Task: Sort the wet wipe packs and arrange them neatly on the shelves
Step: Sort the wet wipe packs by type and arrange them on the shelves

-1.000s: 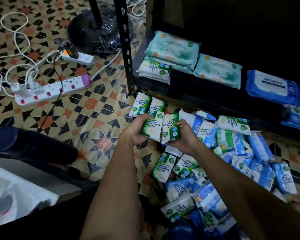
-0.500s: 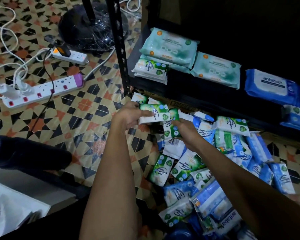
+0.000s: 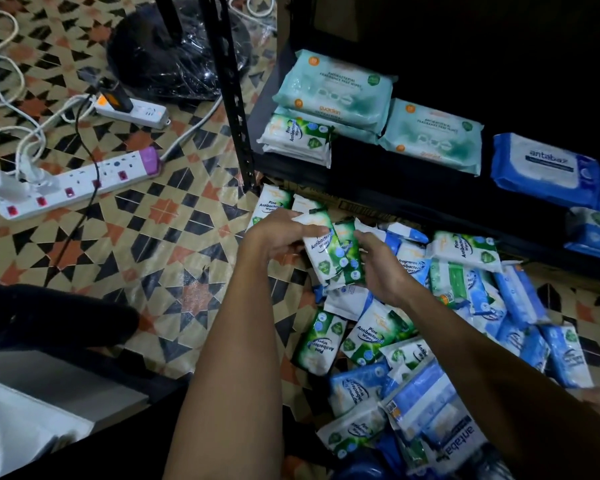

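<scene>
While the shelf (image 3: 378, 174) already carries a short stack of green packs (image 3: 297, 140) at its left front corner, beside large teal packs (image 3: 336, 88) and blue ones (image 3: 541, 168), the sorting step looks to be in hand. A loose pile of packs (image 3: 413, 334) covers the floor (image 3: 174, 237) below the shelf's front edge. Above it, the left hand (image 3: 278, 233) and right hand (image 3: 383, 268) both grip a small bundle of green packs (image 3: 333, 254). Next, squaring the bundle and setting it on that stack seems called for; the black upright post (image 3: 229, 95) stands close on the left, power strips (image 3: 73, 183) well clear.
</scene>
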